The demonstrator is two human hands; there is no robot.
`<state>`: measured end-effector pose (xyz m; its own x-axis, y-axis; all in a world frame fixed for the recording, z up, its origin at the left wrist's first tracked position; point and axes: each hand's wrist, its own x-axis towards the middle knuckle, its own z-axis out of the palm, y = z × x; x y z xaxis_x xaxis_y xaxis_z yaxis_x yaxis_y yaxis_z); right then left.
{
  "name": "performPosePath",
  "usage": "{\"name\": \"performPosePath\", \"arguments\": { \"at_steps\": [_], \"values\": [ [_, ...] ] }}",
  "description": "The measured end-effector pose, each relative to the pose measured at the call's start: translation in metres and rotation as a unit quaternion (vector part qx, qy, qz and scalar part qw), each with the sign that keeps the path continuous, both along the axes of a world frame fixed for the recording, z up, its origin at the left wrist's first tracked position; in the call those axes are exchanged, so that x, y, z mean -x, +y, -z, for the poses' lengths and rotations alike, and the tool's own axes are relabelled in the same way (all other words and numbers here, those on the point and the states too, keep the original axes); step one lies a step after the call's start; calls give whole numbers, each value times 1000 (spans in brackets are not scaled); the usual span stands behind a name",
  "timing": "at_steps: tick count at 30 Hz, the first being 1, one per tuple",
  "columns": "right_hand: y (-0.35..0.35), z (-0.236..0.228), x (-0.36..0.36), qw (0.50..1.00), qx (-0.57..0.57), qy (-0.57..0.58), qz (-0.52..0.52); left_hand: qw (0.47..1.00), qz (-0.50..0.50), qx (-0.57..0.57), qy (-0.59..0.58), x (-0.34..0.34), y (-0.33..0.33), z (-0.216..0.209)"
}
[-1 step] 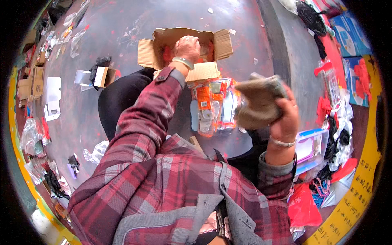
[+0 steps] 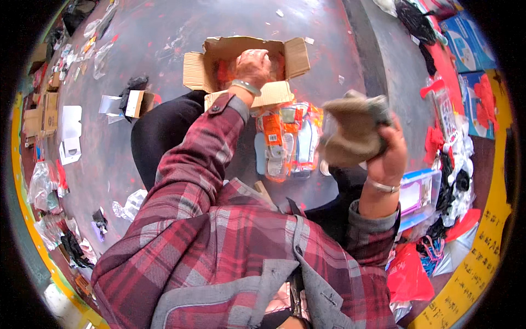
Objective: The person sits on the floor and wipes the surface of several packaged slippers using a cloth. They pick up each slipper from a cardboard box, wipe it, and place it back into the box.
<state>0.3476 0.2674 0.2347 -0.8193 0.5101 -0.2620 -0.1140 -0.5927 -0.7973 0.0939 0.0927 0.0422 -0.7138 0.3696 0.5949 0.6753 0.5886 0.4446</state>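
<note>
My left hand [image 2: 253,67] reaches down into an open cardboard box [image 2: 193,72], its fingers bent and hidden inside; I cannot tell whether they grip anything. Flaps of the box are folded outward. To the right, my right hand [image 2: 390,153] is closed on a brown, soft, fabric-like bundle [image 2: 353,131], blurred and held up above the floor. On the floor between my legs, just on the near side of the box, lies a pile of insole packs [image 2: 274,140] in clear and orange wrapping, with grey and pale blue insoles showing.
A small opened box [image 2: 141,103] with black plastic lies left of my knee. Farther left are a white carton [image 2: 71,134] and scattered plastic bags [image 2: 43,183]. On the right stand a clear bin with blue edges [image 2: 419,197], red bags [image 2: 408,274] and blue boxes [image 2: 470,46].
My right hand has moved slightly up and to the right with the brown bundle, which has tilted a little. My left hand stays in the box, shifted only slightly.
</note>
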Motion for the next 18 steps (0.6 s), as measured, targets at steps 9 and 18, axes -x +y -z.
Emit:
{"name": "performPosePath", "arguments": {
  "at_steps": [9,18],
  "values": [
    [37,-4,-30,989,33,13,144,859,128,69,-491,-187,-1,54],
    [29,-14,-42,988,65,18,141,701,-6,140,-699,-167,-39,213]
  ]
}}
